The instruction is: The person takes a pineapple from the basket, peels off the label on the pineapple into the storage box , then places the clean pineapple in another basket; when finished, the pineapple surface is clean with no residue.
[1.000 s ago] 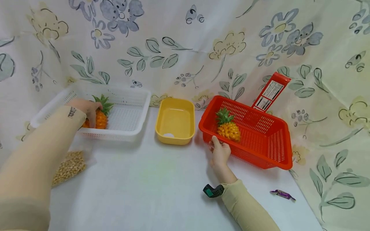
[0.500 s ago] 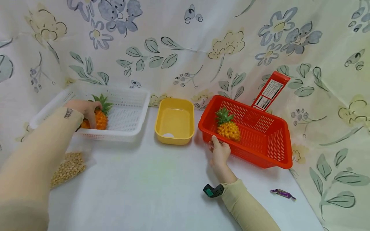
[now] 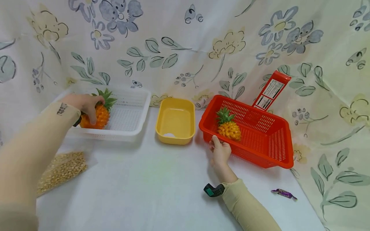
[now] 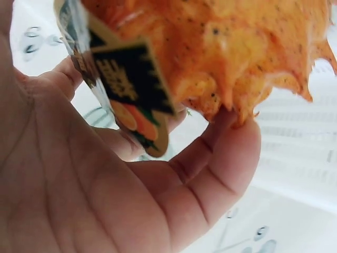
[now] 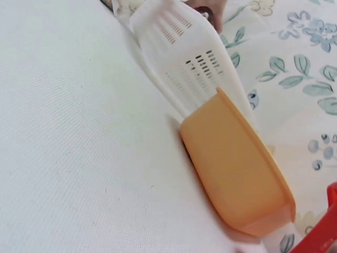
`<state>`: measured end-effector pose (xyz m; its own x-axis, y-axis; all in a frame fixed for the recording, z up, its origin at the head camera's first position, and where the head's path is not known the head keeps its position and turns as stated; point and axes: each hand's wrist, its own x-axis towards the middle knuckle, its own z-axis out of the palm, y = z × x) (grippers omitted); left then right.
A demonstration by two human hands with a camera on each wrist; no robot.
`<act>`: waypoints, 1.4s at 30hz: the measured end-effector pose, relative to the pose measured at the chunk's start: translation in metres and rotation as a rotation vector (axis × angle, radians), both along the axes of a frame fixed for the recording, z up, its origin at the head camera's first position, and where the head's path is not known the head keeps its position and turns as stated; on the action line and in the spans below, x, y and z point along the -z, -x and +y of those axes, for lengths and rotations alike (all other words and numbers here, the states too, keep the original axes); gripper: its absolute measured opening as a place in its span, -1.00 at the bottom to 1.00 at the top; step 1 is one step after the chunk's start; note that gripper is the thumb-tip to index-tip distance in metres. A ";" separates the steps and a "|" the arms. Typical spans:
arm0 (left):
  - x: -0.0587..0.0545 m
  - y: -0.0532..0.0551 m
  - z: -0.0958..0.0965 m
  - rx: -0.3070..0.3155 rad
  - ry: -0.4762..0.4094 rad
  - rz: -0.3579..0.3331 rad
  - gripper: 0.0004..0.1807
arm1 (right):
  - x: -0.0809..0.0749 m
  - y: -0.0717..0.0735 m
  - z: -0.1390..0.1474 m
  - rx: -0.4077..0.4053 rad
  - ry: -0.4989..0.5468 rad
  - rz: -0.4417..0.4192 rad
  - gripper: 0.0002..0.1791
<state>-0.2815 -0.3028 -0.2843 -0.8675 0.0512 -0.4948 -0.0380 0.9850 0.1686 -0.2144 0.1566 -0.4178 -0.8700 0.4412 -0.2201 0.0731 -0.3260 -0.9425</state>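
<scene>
My left hand [image 3: 82,104] grips a deep-orange pineapple [image 3: 102,117] with a green crown, over the near left part of a white slotted basket [image 3: 117,135]. In the left wrist view, fingers curl under the spiky skin of this pineapple [image 4: 247,47], and a dark printed tag [image 4: 129,84] hangs by the palm. My right hand [image 3: 221,154] pinches the near left rim of a red basket [image 3: 278,144], thumb on top. Inside that basket lies a yellow-orange pineapple [image 3: 229,130] with its leaves toward the back.
Between the baskets stands a yellow tub [image 3: 175,120] with a white spot at its near end. A clear bag of pale kernels [image 3: 65,168] lies under the left forearm. At right is a purple wrapped candy [image 3: 284,193]. A red label strip [image 3: 271,91] rises behind the red basket.
My left hand has risen slightly with the deep-orange pineapple, and the left forearm has shifted left, showing more of the kernel bag. My right hand and the red basket stay put.
</scene>
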 end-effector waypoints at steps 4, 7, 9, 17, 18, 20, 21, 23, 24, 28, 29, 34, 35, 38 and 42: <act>-0.008 0.002 0.009 0.065 -0.027 0.023 0.01 | 0.000 0.001 0.001 -0.002 0.000 0.013 -0.77; -0.014 0.002 0.016 0.094 -0.038 0.030 0.01 | 0.000 0.001 0.002 -0.004 -0.001 0.014 -0.77; -0.018 0.002 0.022 0.114 -0.050 0.035 0.00 | 0.000 0.002 0.003 -0.004 -0.001 0.012 -0.77; -0.039 -0.006 0.050 0.257 -0.005 0.171 -0.04 | -0.002 0.003 0.002 0.007 0.033 0.017 -0.81; -0.043 -0.009 0.055 0.270 -0.002 0.184 -0.03 | -0.003 0.003 0.002 0.005 0.035 0.016 -0.81; -0.051 -0.016 0.067 0.304 0.020 0.204 0.00 | -0.004 0.002 0.002 0.006 0.044 0.015 -0.82; -0.054 -0.020 0.074 0.322 0.034 0.215 0.02 | -0.004 0.002 0.002 0.011 0.051 0.013 -0.82; -0.058 -0.029 0.088 0.366 0.052 0.238 0.03 | -0.004 0.002 0.002 0.014 0.054 0.015 -0.83; -0.059 -0.033 0.094 0.394 0.066 0.256 0.03 | -0.005 0.002 0.002 0.014 0.054 0.015 -0.83; -0.060 -0.050 0.116 0.503 0.055 0.328 0.00 | -0.004 0.002 0.001 0.006 0.065 0.004 -0.82; -0.059 -0.054 0.120 0.528 0.041 0.346 -0.01 | -0.004 0.002 0.001 0.000 0.063 -0.002 -0.81; -0.052 -0.076 0.146 0.649 -0.020 0.388 0.00 | -0.002 0.000 0.002 -0.011 0.067 -0.012 -0.81; -0.050 -0.081 0.152 0.675 -0.031 0.384 -0.01 | -0.002 0.000 0.002 -0.012 0.069 -0.012 -0.81; -0.045 -0.095 0.166 0.750 -0.049 0.359 -0.02 | -0.002 0.000 0.001 -0.009 0.079 -0.009 -0.81; -0.034 -0.111 0.182 0.832 -0.042 0.324 -0.03 | -0.003 0.000 0.001 -0.004 0.088 0.011 -0.83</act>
